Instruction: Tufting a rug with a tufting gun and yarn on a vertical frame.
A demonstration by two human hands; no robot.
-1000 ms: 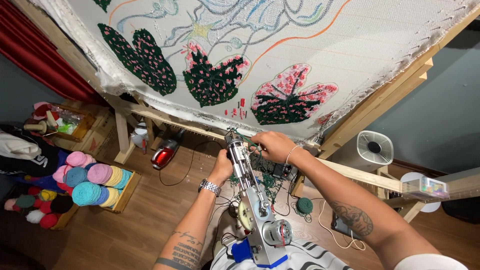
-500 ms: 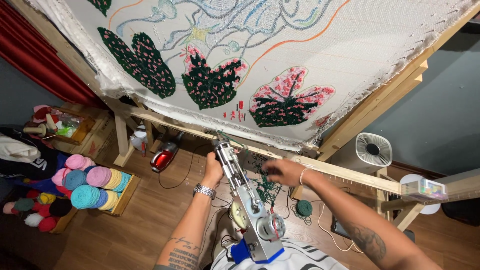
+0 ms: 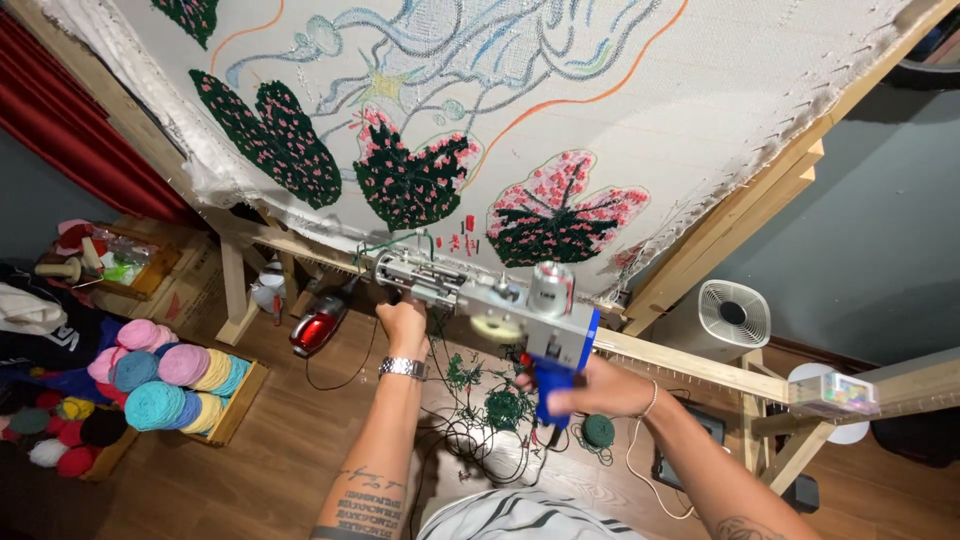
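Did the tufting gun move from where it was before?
Yes. The tufting gun swung from pointing up at the frame's wooden bar to lying sideways along it, nose left.

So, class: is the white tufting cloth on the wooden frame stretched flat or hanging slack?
Stretched flat: the white tufting cloth lies smooth across the wooden frame.

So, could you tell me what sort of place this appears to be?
Most likely a rug-tufting workshop. A large cloth with partly tufted leaf shapes is stretched on a wooden frame, the left hand and right hand hold a tufting gun, and yarn balls fill a crate on the floor.
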